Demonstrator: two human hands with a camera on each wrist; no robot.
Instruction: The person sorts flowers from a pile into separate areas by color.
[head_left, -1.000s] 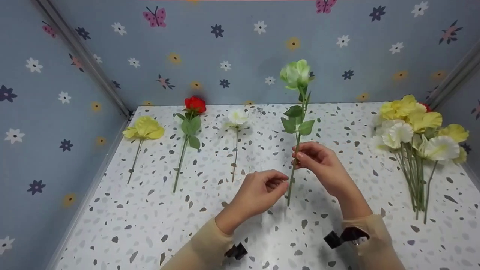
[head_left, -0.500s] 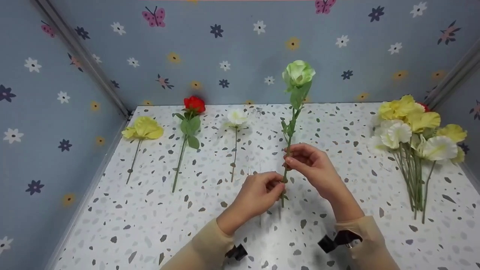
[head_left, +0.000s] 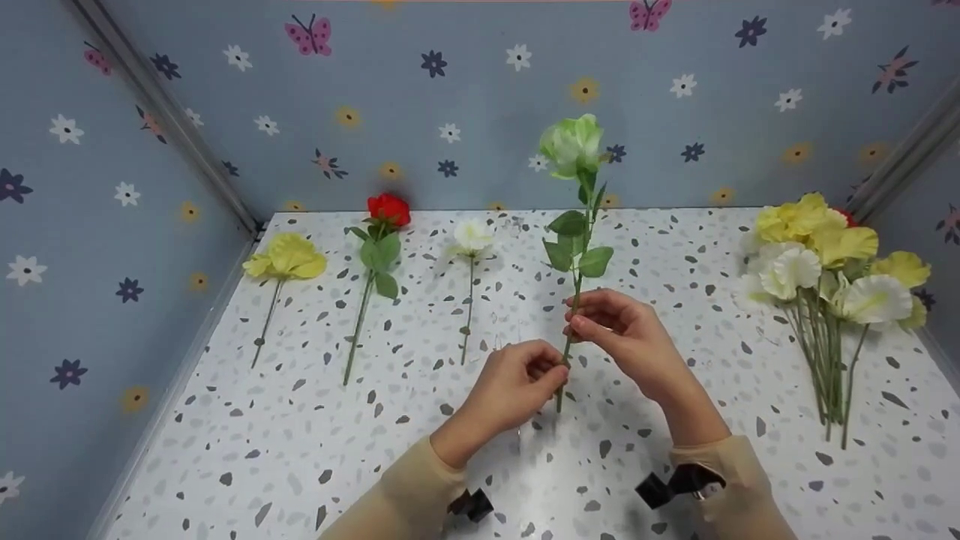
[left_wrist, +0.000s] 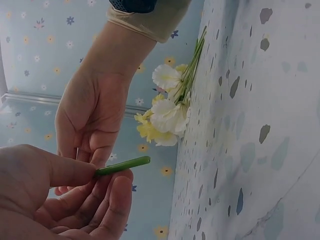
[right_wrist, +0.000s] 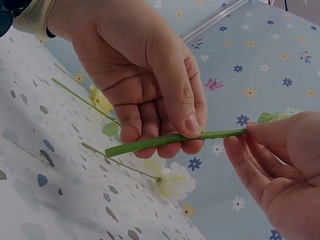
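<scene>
A pale green-white artificial rose (head_left: pixel 571 146) stands nearly upright in front of me, its leaves (head_left: pixel 596 262) spread below the bloom. My right hand (head_left: pixel 637 341) pinches the stem between thumb and fingers about midway. Lower down, my left hand (head_left: pixel 517 384) holds the same stem. In the right wrist view the cut lower end of the green stem (right_wrist: pixel 125 148) sticks out past the left thumb. The left wrist view shows that stem end (left_wrist: pixel 132 164) too, with the right hand (left_wrist: pixel 95 115) behind it.
A yellow flower (head_left: pixel 289 256), a red rose (head_left: pixel 388 210) and a small white flower (head_left: pixel 473 237) lie in a row to the left on the speckled table (head_left: pixel 300 465). A bunch of yellow and white flowers (head_left: pixel 817 240) lies at right. Patterned panels (head_left: pixel 510 105) enclose the back and sides.
The rose has shifted left and turned about its stem, its bloom and leaves facing differently. My right hand moved left with it, and my left hand's fingertips have come onto the lower stem.
</scene>
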